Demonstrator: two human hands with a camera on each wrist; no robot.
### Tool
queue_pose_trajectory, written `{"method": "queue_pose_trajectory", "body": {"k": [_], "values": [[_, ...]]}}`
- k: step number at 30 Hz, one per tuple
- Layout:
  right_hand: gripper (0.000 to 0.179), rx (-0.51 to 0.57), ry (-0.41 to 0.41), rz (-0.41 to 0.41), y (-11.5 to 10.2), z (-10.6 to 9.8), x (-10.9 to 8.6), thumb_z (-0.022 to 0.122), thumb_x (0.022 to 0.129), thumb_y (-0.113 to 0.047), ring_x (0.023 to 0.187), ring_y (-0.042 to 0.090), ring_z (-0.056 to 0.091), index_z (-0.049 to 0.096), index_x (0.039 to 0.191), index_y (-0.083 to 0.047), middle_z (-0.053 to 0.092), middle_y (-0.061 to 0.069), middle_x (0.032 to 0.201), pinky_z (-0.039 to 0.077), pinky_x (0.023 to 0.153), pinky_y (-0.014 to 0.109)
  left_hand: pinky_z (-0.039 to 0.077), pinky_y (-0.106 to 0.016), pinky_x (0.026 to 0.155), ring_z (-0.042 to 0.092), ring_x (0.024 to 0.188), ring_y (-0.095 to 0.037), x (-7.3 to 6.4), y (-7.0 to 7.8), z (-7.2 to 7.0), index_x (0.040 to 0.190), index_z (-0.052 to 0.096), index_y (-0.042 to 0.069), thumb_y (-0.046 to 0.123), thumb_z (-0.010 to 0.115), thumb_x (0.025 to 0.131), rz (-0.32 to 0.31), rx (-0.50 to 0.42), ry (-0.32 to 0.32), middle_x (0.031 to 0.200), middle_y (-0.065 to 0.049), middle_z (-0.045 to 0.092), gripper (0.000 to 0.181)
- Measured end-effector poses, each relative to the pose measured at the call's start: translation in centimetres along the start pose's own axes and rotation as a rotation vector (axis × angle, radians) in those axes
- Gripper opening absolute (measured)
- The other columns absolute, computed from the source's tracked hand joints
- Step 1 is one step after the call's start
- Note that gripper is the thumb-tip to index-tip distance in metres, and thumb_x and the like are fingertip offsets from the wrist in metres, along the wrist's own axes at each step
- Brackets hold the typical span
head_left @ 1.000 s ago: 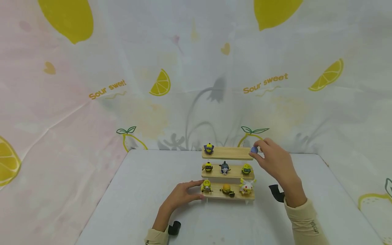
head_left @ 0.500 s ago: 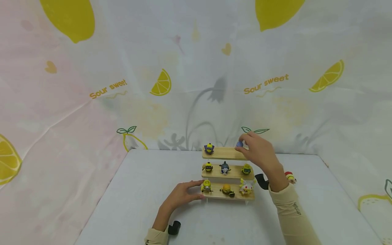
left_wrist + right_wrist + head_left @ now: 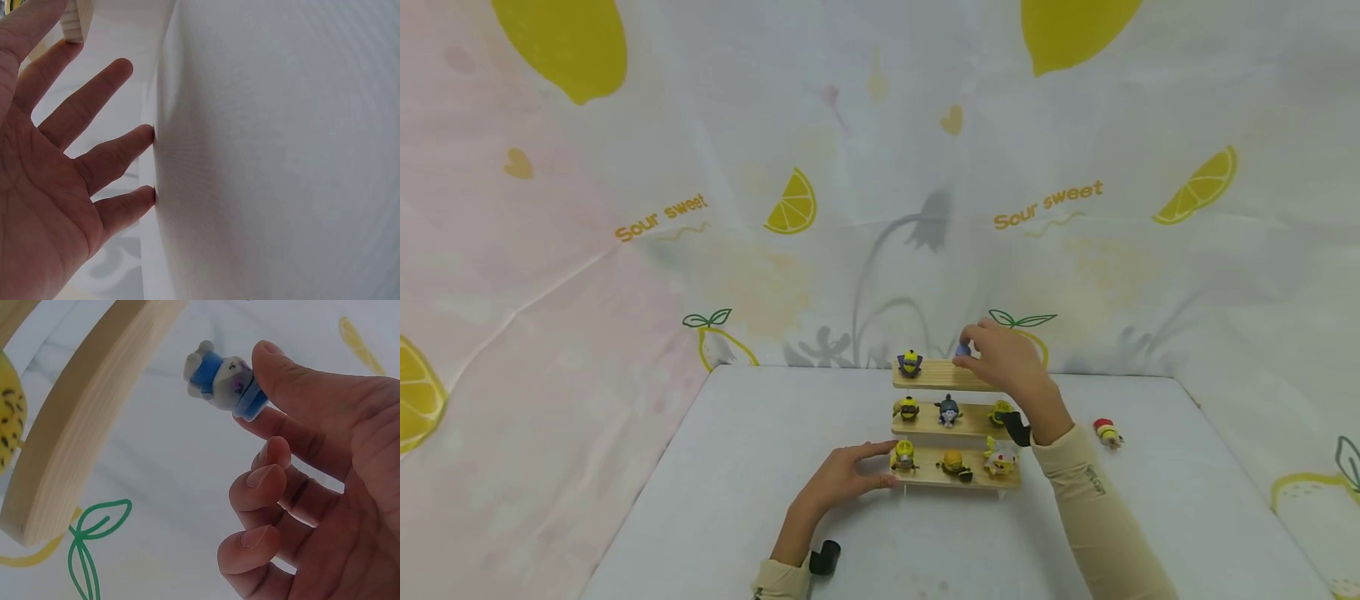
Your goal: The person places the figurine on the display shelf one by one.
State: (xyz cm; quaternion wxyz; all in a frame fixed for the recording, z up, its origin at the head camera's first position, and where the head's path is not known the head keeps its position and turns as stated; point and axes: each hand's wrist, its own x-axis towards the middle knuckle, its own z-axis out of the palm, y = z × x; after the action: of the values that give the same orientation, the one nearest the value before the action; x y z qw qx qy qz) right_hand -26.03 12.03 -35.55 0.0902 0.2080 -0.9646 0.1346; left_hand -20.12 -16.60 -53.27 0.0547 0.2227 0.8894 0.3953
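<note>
A three-tier wooden display shelf (image 3: 928, 477) carries several small toy figurines. At the left end of its lowest tier my left hand (image 3: 842, 479) holds the board between thumb and forefinger, the other fingers spread. In the left wrist view, the forefinger meets the wooden end (image 3: 73, 24). My right hand (image 3: 1003, 358) is above the top tier, pinching a small blue-and-white figurine (image 3: 228, 381) between thumb and forefinger. Its other fingers are curled and hold nothing. A yellow figurine in a dark purple cape (image 3: 910, 363) stands at the top tier's left end.
A figurine with a red top (image 3: 1107, 433) lies on the white table (image 3: 752, 433) right of the shelf. The middle tier bears a grey-capped figurine (image 3: 948, 411). A lemon-printed cloth (image 3: 880, 275) hangs behind the table.
My right hand has moved left along the top tier with the blue-and-white figurine, uncovering the red-topped figurine on the table. My left hand has stayed at the lowest tier.
</note>
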Motion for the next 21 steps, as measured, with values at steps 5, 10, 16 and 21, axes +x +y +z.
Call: {"method": "queue_pose_trajectory", "body": {"k": [5,10,16,21], "values": [[0.025,0.016,-0.044,-0.004,-0.3,0.8,0.5,0.075,0.090,-0.031,0.085,0.022,0.060,0.068,0.102,-0.010,0.061,0.008,0.099,0.051,0.062,0.036,0.043,-0.051,0.105,0.052,0.128,-0.027,0.1,-0.1,0.1,0.137,0.060,0.029,0.057,0.073,0.081,0.002,0.004,0.002,0.135,0.003,0.060,0.064],[0.023,0.016,-0.068,0.001,-0.5,1.4,0.8,0.075,0.090,-0.031,0.085,0.021,0.060,0.068,0.099,-0.011,0.061,0.007,0.098,0.051,0.062,0.036,0.042,-0.051,0.105,0.052,0.129,-0.027,0.0,0.0,0.1,0.137,0.061,0.030,0.057,0.074,0.081,-0.001,-0.002,0.001,0.136,0.003,0.060,0.064],[0.023,0.023,-0.090,0.013,-0.5,1.9,1.2,0.074,0.091,-0.032,0.085,0.021,0.060,0.069,0.101,-0.012,0.062,0.008,0.100,0.052,0.064,0.037,0.042,-0.053,0.104,0.052,0.129,-0.030,0.1,-0.1,0.2,0.137,0.060,0.031,0.058,0.073,0.081,-0.006,0.004,0.005,0.136,0.002,0.059,0.063],[0.024,0.036,-0.093,0.009,-0.6,1.9,1.2,0.074,0.091,-0.031,0.084,0.021,0.060,0.069,0.104,-0.011,0.061,0.007,0.099,0.051,0.062,0.036,0.042,-0.052,0.105,0.051,0.130,-0.029,0.1,-0.2,0.1,0.138,0.060,0.031,0.060,0.072,0.081,-0.008,0.008,0.002,0.136,0.003,0.059,0.065]]}}
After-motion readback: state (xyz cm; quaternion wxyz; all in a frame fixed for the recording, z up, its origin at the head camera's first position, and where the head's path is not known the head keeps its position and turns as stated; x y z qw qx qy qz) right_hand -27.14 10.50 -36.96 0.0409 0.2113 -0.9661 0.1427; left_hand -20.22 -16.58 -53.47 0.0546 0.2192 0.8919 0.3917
